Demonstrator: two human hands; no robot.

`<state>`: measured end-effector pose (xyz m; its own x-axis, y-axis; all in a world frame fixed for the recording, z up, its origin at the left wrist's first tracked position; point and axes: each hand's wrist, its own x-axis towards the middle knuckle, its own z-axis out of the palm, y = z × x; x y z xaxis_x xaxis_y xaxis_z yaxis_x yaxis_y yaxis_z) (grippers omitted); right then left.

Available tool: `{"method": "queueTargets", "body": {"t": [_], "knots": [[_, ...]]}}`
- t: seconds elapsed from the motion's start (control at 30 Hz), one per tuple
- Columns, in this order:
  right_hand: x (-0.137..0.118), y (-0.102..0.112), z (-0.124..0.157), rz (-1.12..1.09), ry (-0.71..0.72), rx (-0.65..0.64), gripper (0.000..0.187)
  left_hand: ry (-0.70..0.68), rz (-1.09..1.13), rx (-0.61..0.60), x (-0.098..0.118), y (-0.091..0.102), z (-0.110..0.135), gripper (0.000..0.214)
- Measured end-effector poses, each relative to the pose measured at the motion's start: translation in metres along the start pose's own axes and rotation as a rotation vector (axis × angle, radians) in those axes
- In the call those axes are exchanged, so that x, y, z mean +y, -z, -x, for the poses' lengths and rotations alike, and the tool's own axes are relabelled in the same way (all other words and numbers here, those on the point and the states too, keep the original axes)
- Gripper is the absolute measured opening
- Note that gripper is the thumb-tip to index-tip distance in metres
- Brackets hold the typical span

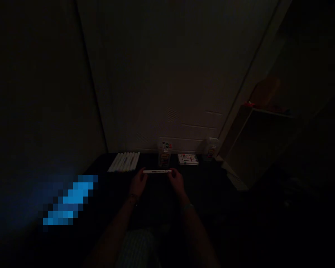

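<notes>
A white marker [157, 171] is held level between my two hands, above the dark table. My left hand [139, 182] pinches its left end, and my right hand [176, 181] pinches the right end. Behind the marker stands a clear plastic case [164, 154] with several coloured marker ends showing at its top. To the left, several white markers [124, 162] lie side by side in a row. A flat white box with coloured print [188, 159] lies right of the case. The dim light hides fine detail on all of these.
A second clear container [211, 149] stands at the back right, near the pale wall [167, 74]. Beyond it is a box-like cabinet [257, 145] with things on top. On the left, a bright blue pixelated patch [76, 195] covers something glowing.
</notes>
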<state>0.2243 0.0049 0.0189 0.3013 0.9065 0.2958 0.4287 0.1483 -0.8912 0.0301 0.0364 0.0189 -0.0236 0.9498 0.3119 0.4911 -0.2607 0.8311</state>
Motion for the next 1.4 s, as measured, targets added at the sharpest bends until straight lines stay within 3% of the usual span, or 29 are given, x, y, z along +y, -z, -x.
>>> {"method": "queueTargets", "body": {"t": [0.43,0.93,1.4], "knots": [[0.0018,-0.0011,0.0000,0.012,0.012,0.014,0.026,0.003,-0.010,-0.045,-0.0018,-0.0014,-0.0018,0.057],[-0.0010,-0.0004,-0.0008,0.031,0.027,0.060,0.024,-0.043,-0.091,-0.064,-0.0091,-0.0018,-0.0066,0.047],[-0.0042,0.0021,0.0032,0.009,0.023,0.046,0.026,-0.026,-0.164,-0.068,-0.0012,0.0001,0.0007,0.035]]}}
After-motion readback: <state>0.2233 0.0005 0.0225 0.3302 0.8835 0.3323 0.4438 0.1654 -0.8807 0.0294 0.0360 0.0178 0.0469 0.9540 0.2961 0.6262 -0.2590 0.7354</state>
